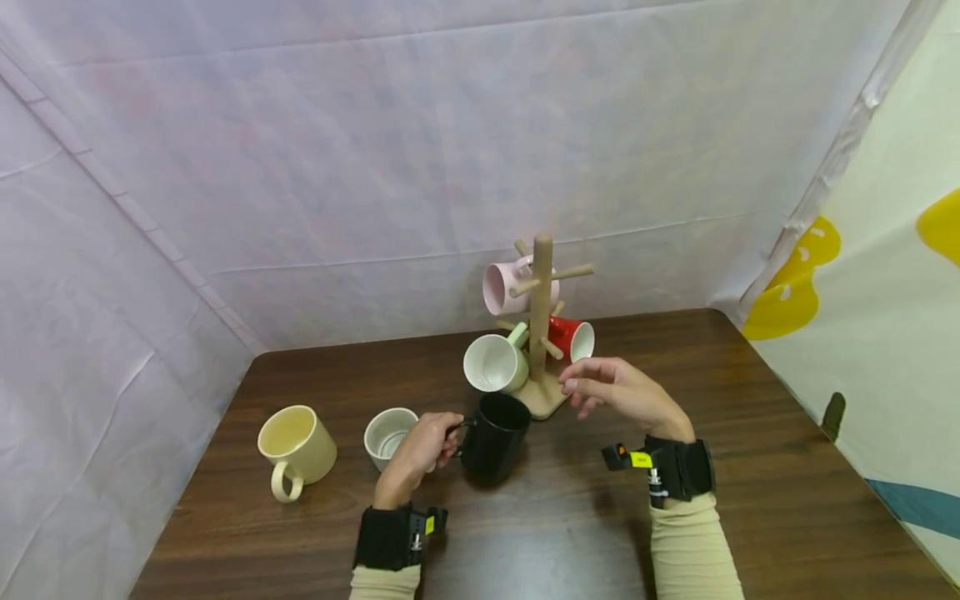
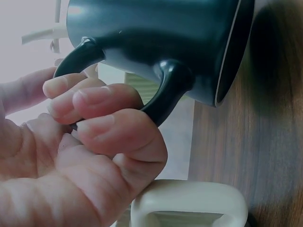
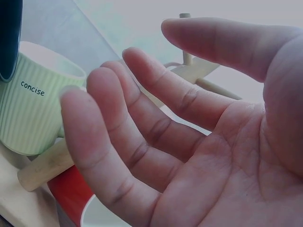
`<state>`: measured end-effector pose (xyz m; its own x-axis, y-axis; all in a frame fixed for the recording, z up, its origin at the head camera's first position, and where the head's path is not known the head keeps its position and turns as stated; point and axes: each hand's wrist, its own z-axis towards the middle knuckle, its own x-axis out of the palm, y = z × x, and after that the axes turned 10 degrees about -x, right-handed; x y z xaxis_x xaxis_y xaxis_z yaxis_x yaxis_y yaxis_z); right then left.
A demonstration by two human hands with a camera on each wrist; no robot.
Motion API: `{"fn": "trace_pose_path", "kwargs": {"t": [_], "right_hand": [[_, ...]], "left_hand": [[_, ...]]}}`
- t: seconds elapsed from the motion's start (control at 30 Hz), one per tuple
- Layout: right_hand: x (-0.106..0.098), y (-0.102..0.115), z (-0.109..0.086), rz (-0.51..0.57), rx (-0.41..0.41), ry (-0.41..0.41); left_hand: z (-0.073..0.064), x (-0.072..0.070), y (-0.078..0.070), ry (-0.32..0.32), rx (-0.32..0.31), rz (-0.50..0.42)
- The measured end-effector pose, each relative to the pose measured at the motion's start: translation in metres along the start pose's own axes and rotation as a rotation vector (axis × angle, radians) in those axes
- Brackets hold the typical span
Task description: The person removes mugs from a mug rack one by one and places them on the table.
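Note:
My left hand [image 1: 422, 450] grips the handle of a black mug [image 1: 495, 437], its fingers curled through the loop, as the left wrist view shows. The mug is held over the table in front of the wooden mug tree [image 1: 542, 308]. My right hand [image 1: 618, 390] holds nothing; its fingers are loosely bent beside the tree's base, close to a red mug [image 1: 573, 337]. On the tree hang that red mug, a pale pink mug [image 1: 498, 287] higher up and a light green mug [image 1: 495, 362], which reads "concise" in the right wrist view.
A cream-yellow mug [image 1: 300, 450] stands on the left of the brown wooden table [image 1: 345, 375]. Between it and the black mug is a whitish mug [image 1: 386, 429], partly behind my left hand. White sheeting [image 1: 375, 167] rises behind the table's back edge.

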<state>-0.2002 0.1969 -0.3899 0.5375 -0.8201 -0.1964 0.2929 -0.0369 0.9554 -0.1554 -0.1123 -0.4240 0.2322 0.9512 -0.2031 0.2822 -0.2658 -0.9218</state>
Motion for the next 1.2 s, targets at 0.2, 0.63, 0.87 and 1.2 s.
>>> {"fn": "trace_pose_path", "kwargs": {"t": [0.2, 0.63, 0.87, 1.2], "right_hand": [[0.000, -0.002, -0.001, 0.000, 0.000, 0.004], [0.000, -0.003, 0.000, 0.011, 0.006, -0.001], [0.000, -0.002, 0.000, 0.003, 0.017, -0.001], [0.002, -0.004, -0.001, 0.008, 0.013, 0.002]], "left_hand": [[-0.007, 0.001, -0.007, 0.005, -0.015, 0.015], [-0.002, -0.005, 0.001, 0.133, -0.060, -0.003], [-0.007, -0.008, -0.001, 0.192, -0.062, 0.017], [-0.012, -0.011, 0.003, 0.190, -0.081, 0.018]]}}
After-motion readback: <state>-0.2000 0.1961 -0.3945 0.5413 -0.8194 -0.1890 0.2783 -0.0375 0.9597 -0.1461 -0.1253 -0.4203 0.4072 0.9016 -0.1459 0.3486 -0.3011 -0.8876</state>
